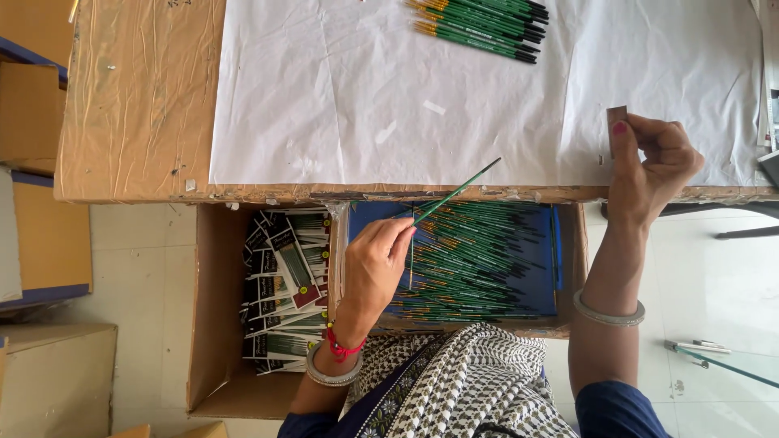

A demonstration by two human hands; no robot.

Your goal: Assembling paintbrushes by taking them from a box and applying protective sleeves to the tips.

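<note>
My left hand [376, 261] pinches one thin green paintbrush [458, 191], which points up and to the right over the table's front edge. Below it an open box with a blue lining [537, 243] holds many loose green brushes. My right hand [653, 166] holds a small brown strip [617, 118] upright over the white paper [341, 89] that covers the table. A neat bundle of green brushes [483, 24] lies at the paper's far edge.
A cardboard box [213, 324] left of my lap holds packaged brush sets [284, 284]. The wooden table [138, 97] shows bare at the left. More cartons [49, 235] stand on the floor at the left. A glass surface with pens [714, 357] sits at the lower right.
</note>
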